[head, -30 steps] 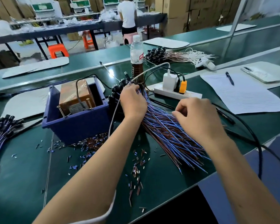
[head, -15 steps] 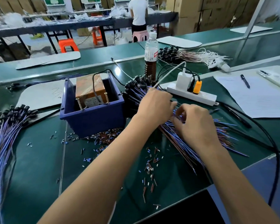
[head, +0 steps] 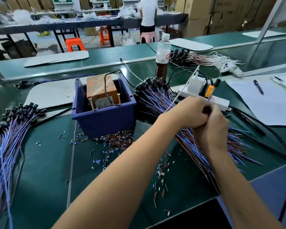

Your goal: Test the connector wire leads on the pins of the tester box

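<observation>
The tester box (head: pixel 100 89) is a brown taped block standing in a blue bin (head: pixel 104 119), with two upright screw pins (head: pixel 91 104) at its front edge. My left hand (head: pixel 185 113) and my right hand (head: pixel 211 129) are pressed together over the big pile of blue and brown connector wires (head: pixel 155 100), right of the bin. Both hands are closed on one connector wire (head: pixel 211 93), which rises from between them to its black connector (head: pixel 217 82). Its lead ends are hidden inside my hands.
A second wire bundle (head: pixel 10 129) lies at the far left. Cut insulation bits (head: pixel 116 142) litter the green mat. A power strip (head: pixel 205 96), a bottle (head: pixel 162 60), papers with a pen (head: pixel 257 87) and a black cable (head: pixel 271 131) are on the right.
My hands have come together above the pile. One connector wire now stands up out of them, lifted clear of the bundle.
</observation>
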Tool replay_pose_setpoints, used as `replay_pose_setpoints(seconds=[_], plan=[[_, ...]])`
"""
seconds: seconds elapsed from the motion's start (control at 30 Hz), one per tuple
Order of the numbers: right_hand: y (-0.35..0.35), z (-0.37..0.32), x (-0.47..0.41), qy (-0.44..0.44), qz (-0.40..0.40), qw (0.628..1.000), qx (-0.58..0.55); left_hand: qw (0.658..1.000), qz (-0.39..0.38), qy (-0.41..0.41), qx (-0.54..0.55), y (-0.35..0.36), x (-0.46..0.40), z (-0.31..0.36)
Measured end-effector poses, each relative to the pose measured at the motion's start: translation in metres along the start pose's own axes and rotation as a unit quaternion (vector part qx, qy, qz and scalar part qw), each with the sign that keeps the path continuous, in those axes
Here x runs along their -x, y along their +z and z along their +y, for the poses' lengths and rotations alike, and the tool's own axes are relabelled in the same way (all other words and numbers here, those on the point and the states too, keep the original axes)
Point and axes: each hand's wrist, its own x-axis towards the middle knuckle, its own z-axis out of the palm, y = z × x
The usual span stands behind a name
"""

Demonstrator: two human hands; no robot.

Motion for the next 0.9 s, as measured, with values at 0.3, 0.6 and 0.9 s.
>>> replay_pose_setpoints(seconds=[0.3,0.6,0.9], plan=[[-0.003,-0.002,-0.033,-0.059,-0.067,0.991,0.101,0.965,0.030,-0.189,-0.182,0.013,-0.006,-0.042],[0.022,-0.015,-0.049,-0.107,-0.129,0.975,0.144,0.944,0.202,-0.197,-0.172,0.009,0.013,-0.055],[0.020,-0.023,-0.041,-0.221,-0.061,0.972,0.048,0.899,0.333,-0.213,0.188,-0.006,0.013,-0.044]])
